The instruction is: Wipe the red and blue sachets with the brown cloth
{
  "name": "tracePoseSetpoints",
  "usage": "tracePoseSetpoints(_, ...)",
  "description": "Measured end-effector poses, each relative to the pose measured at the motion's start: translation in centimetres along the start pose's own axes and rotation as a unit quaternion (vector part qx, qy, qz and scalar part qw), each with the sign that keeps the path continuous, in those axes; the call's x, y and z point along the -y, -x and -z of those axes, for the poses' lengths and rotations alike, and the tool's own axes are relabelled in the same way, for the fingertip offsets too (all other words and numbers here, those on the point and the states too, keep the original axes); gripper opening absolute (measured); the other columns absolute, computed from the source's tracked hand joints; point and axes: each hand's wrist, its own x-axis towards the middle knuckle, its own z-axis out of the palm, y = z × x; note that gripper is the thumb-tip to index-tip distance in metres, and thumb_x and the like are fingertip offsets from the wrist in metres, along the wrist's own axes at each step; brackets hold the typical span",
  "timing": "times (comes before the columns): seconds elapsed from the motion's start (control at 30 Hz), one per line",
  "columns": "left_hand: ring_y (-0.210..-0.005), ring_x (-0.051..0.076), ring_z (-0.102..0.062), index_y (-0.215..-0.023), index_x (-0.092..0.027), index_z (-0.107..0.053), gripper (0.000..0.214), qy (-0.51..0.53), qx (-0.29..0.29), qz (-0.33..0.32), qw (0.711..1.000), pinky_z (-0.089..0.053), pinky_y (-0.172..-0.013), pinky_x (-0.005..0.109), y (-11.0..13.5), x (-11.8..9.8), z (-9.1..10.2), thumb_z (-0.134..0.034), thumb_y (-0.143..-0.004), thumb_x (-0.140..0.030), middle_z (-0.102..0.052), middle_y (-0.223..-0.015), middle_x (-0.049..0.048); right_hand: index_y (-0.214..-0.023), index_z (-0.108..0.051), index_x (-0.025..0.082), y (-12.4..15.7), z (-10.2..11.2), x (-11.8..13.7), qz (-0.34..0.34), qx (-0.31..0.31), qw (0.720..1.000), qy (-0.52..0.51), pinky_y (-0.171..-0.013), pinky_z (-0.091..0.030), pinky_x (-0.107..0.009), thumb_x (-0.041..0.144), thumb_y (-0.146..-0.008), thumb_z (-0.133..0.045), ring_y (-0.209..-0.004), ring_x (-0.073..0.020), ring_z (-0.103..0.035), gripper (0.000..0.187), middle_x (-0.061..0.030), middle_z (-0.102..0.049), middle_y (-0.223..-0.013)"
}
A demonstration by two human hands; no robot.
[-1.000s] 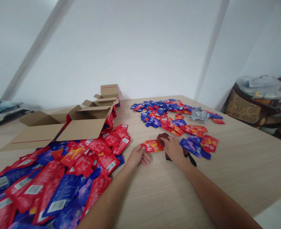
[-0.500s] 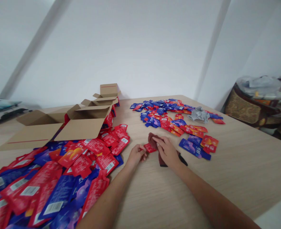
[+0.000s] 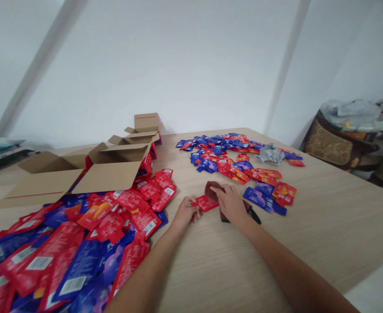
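Observation:
My left hand [image 3: 185, 212] pinches the left end of a small red packet [image 3: 206, 202] held just above the wooden table [image 3: 325, 234]. My right hand [image 3: 231, 204] is closed round a dark maroon cloth [image 3: 212, 189], pressed against the packet's right side. A black strap or handle [image 3: 254, 214] pokes out from under that hand. A big heap of red and blue packets [image 3: 80, 243] lies to the left of my left arm. A flatter spread of smaller red and blue packets [image 3: 233, 158] lies beyond my right hand.
Open cardboard boxes [image 3: 113, 163] lie on their sides at the back left, with packets spilling out. A crumpled grey bag [image 3: 269, 153] sits on the far spread. Beyond the table's right edge stands a dark patterned piece of furniture [image 3: 331, 145] with plastic bags on top.
The red packet showed its orange face a second ago; now a plain red side shows and it looks smaller. Both hands and the cloth shifted slightly left and closer together.

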Motion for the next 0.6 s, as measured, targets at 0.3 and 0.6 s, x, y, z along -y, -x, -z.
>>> tracePoseSetpoints(0.3,-0.026,0.009,-0.044,-0.095,-0.016,-0.044,0.029,0.002,-0.007,0.007,1.0,-0.026,-0.031,0.015,0.2,-0.1,-0.1,-0.056,-0.07,-0.021,-0.055,-0.042,-0.0067,-0.113,-0.06,0.03,-0.6,-1.4,-1.0,-0.021,0.047,0.998,0.046,-0.08,-0.037,-0.033,0.016,-0.084,-0.041,-0.096,-0.0234,-0.043,0.037,-0.0091,-0.053,-0.107)
tracePoseSetpoints(0.6,-0.043,0.012,-0.058,-0.072,-0.013,-0.05,0.02,0.038,0.047,0.066,0.996,-0.04,-0.038,0.019,0.7,-1.2,-0.1,-0.062,-0.073,-0.028,-0.065,-0.057,0.0058,-0.118,-0.057,0.03,-0.3,-1.8,-2.4,-0.028,-0.011,0.999,0.015,-0.084,-0.036,-0.032,0.021,-0.087,-0.039,-0.098,-0.0212,-0.045,0.037,-0.0077,-0.054,-0.107)
